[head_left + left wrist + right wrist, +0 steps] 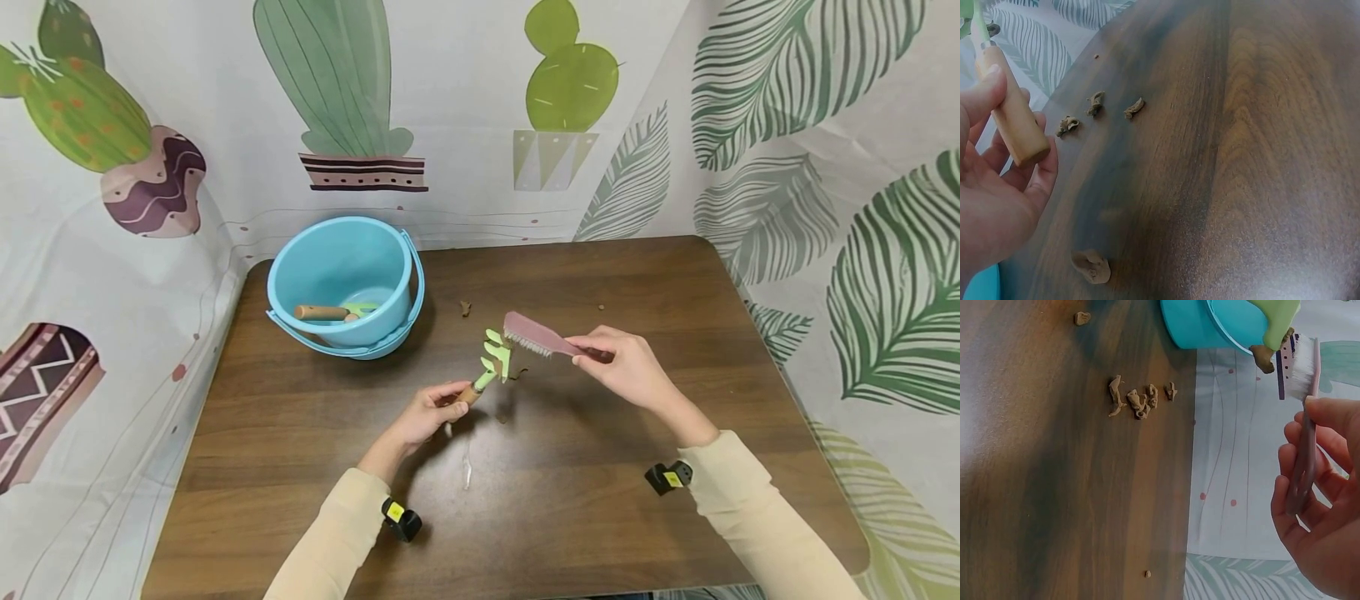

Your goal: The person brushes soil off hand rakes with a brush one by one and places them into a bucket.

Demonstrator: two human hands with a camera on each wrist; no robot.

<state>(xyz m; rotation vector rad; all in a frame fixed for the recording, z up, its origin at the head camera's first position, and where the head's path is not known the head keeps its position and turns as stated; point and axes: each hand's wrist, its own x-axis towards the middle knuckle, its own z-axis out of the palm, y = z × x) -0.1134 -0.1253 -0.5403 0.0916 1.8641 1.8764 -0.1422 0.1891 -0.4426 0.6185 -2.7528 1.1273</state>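
My left hand (420,418) grips the wooden handle (1019,119) of a small garden rake, its light green tined head (498,354) raised over the table. Brown clay-like dirt (1262,359) clings to the tines in the right wrist view. Between thumb and fingers, my right hand (624,367) holds a pink brush (542,335) by its handle. Its pale bristles (1301,367) face the rake head and come right up to the dirt there.
Several brown dirt crumbs (1138,404) lie on the wooden table (637,533) under the tools. At the back left stands a light blue bucket (386,321), with a wooden-handled tool (321,313) inside. A patterned cloth (480,108) hangs behind the table.
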